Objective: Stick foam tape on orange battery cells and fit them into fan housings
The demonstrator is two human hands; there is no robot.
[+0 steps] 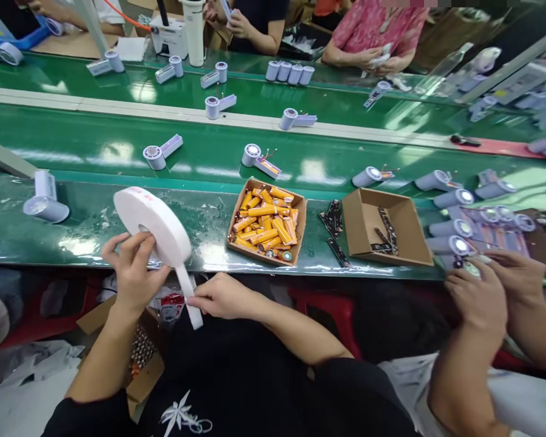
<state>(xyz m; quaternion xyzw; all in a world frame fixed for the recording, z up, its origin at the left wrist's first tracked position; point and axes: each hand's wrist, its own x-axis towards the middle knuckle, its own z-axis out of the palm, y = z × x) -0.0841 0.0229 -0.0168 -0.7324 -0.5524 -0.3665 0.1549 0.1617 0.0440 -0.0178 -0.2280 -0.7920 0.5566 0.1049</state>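
Observation:
A large white roll of tape (157, 221) is held up at the left by my left hand (134, 267), its fingers hooked at the core. From the roll's lower right edge a strip of white tape (183, 280) hangs down over my dark shirt. My right hand (222, 296) pinches this strip between thumb and fingers, a little above its free end. To the right of the roll, a cardboard box (233, 243) full of orange-wrapped battery cells (266, 221) sits on the green bench. A pale lilac fan housing (46, 203) stands at the bench's left.
Black circuit boards (334, 227) lie beside a second cardboard box (368, 227) holding a few more. Fan housings (253, 156) are spread along the green conveyor (200, 158). A co-worker's hands (482, 291) handle parts at the right; other people sit across the line.

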